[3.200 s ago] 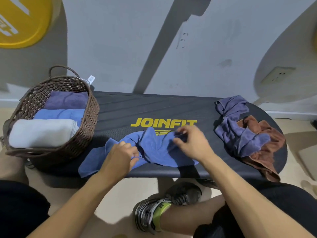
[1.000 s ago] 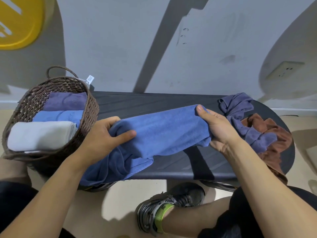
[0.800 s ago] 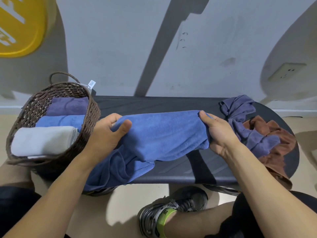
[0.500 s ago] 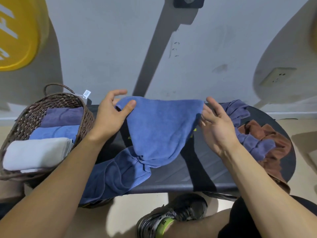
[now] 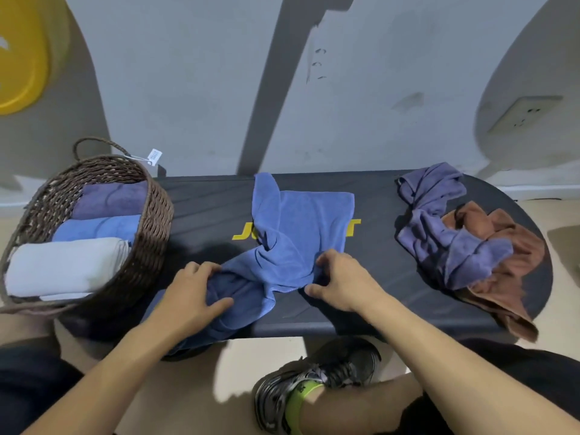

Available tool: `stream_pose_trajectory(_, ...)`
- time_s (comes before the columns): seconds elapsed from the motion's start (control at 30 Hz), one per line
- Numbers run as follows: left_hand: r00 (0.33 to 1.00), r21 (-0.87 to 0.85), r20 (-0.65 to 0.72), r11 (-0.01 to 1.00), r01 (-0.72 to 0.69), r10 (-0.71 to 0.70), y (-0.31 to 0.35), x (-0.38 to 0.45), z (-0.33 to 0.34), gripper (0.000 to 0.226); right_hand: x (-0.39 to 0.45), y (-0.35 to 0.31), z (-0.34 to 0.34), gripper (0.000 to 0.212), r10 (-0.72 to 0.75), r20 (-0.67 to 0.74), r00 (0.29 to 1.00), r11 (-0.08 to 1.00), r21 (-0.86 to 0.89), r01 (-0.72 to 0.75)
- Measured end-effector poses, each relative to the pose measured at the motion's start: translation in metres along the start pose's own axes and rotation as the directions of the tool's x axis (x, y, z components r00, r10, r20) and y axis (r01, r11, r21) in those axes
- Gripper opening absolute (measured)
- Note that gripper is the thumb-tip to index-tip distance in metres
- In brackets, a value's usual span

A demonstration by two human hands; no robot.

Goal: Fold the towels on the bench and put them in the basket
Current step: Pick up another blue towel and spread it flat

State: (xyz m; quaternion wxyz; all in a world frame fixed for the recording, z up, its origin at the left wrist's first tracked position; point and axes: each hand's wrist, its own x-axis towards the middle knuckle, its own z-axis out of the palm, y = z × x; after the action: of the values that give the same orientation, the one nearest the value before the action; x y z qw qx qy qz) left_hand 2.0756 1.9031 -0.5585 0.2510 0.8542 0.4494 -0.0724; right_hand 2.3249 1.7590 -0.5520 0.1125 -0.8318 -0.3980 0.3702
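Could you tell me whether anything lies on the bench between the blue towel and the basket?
Nothing visible does: the bench is bare between the blue towel and the basket. Three towels already lie inside it.

Premises appeared to be a gym: a branded black exercise bench (image 5: 376, 296) stood against a grey wall (image 5: 188, 73) bearing yellow signage (image 5: 18, 64).

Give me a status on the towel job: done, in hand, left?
Done: three folded towels lie in the wicker basket: a purple one, a blue one and a white one.
In hand: the blue towel lies twisted and unfolded mid-bench; the left hand and right hand both grip its near end.
Left: a crumpled purple towel and a brown towel on the bench.
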Motion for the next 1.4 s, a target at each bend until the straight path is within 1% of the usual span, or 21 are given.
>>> stream_pose_trajectory(0.07,0.997,-0.064,-0.053,0.996,0.059,-0.062,-0.003,-0.007,0.002,0.054,-0.001,-0.003,0.013,0.060,-0.038,-0.022,0.999,0.999,0.008,0.038)
stream_pose_trajectory(0.1,0.993,-0.100,-0.075,0.991,0.085,-0.093,-0.002,-0.008,0.004,0.049,-0.001,-0.006,0.018,0.059,-0.063,-0.045,0.997,0.998,0.007,0.063)
stream_pose_trajectory(0.13,0.990,-0.125,-0.087,0.987,0.101,-0.113,-0.001,-0.010,0.006,0.042,-0.001,-0.008,0.023,0.053,-0.096,-0.079,0.992,0.995,-0.002,0.096)
stream_pose_trajectory(0.2,0.990,-0.172,-0.081,0.980,0.103,-0.118,0.004,-0.013,0.010,0.026,0.001,-0.010,0.028,0.032,-0.166,-0.153,0.974,0.986,0.008,0.169)
stream_pose_trajectory(0.27,0.997,-0.244,-0.026,0.967,0.067,-0.076,0.013,-0.017,0.015,0.020,0.005,-0.011,0.028,0.023,-0.169,-0.199,0.965,0.980,0.069,0.186)
stream_pose_trajectory(0.33,1.000,-0.323,0.014,0.946,0.008,-0.003,0.024,-0.022,0.022,0.022,0.010,-0.012,0.017,0.019,-0.052,-0.263,0.963,0.953,0.275,0.126)
stream_pose_trajectory(0.4,0.999,-0.432,0.027,0.901,-0.027,0.042,0.034,-0.028,0.031,0.023,0.012,-0.014,0.002,0.015,0.088,-0.330,0.940,0.832,0.543,0.113)
stream_pose_trajectory(0.43,0.998,-0.475,0.022,0.879,-0.047,0.066,0.038,-0.031,0.036,0.022,0.012,-0.013,-0.005,0.016,0.131,-0.369,0.920,0.783,0.608,0.133)
stream_pose_trajectory(0.47,0.996,-0.499,0.015,0.864,-0.070,0.090,0.042,-0.033,0.040,0.022,0.012,-0.012,-0.010,0.018,0.153,-0.399,0.904,0.775,0.616,0.141)
stream_pose_trajectory(0.53,0.994,-0.507,0.025,0.859,-0.075,0.102,0.048,-0.034,0.046,0.018,0.009,-0.012,-0.011,0.020,0.138,-0.415,0.899,0.850,0.516,0.108)
stream_pose_trajectory(0.6,0.995,-0.496,0.053,0.867,-0.045,0.082,0.050,-0.031,0.048,0.015,0.002,-0.015,0.004,0.025,0.053,-0.335,0.941,0.934,0.349,0.072)
stream_pose_trajectory(0.67,0.997,-0.497,0.061,0.867,-0.016,0.054,0.049,-0.029,0.048,0.018,-0.006,-0.017,0.028,0.036,-0.051,-0.248,0.967,0.978,0.182,0.099)
stream_pose_trajectory(0.73,1.000,-0.510,-0.002,0.860,-0.003,0.002,0.045,-0.027,0.049,0.024,-0.010,-0.016,0.046,0.039,-0.147,-0.235,0.961,0.985,0.059,0.165)
stream_pose_trajectory(0.8,0.992,-0.493,-0.093,0.870,0.024,-0.080,0.042,-0.024,0.050,0.026,-0.010,-0.016,0.047,0.033,-0.181,-0.235,0.955,0.978,0.060,0.200)
stream_pose_trajectory(0.9,0.984,-0.498,-0.099,0.864,0.081,-0.149,0.043,-0.018,0.050,0.023,-0.008,-0.020,0.033,0.020,-0.213,-0.212,0.954,0.961,0.130,0.243)
stream_pose_trajectory(1.03,1.000,-0.417,-0.017,0.909,-0.012,0.006,0.052,-0.016,0.047,0.020,-0.010,-0.023,-0.008,0.016,-0.305,-0.165,0.938,0.933,0.144,0.328)
stream_pose_trajectory(1.13,0.996,-0.366,-0.048,0.927,-0.086,0.074,0.062,-0.021,0.047,0.027,-0.007,0.002,-0.053,0.015,-0.228,-0.151,0.962,0.967,0.081,0.242)
stream_pose_trajectory(1.2,0.998,-0.466,-0.017,0.883,-0.062,0.062,0.066,-0.022,0.045,0.031,-0.007,0.023,-0.071,0.015,-0.105,-0.043,0.994,0.990,0.095,0.108)
stream_pose_trajectory(1.27,0.993,-0.640,0.107,0.768,0.032,0.047,0.067,-0.021,0.041,0.032,-0.004,0.036,-0.070,0.017,0.028,0.091,0.995,0.998,0.046,-0.033)
stream_pose_trajectory(1.33,0.973,-0.781,0.221,0.610,0.137,0.064,0.068,-0.019,0.039,0.032,0.000,0.039,-0.058,0.019,0.137,0.209,0.968,0.990,-0.045,-0.131)
stream_pose_trajectory(1.4,0.969,-0.844,0.238,0.508,0.172,0.067,0.070,-0.022,0.042,0.033,0.005,0.036,-0.047,0.024,0.213,0.290,0.933,0.966,-0.208,-0.156)
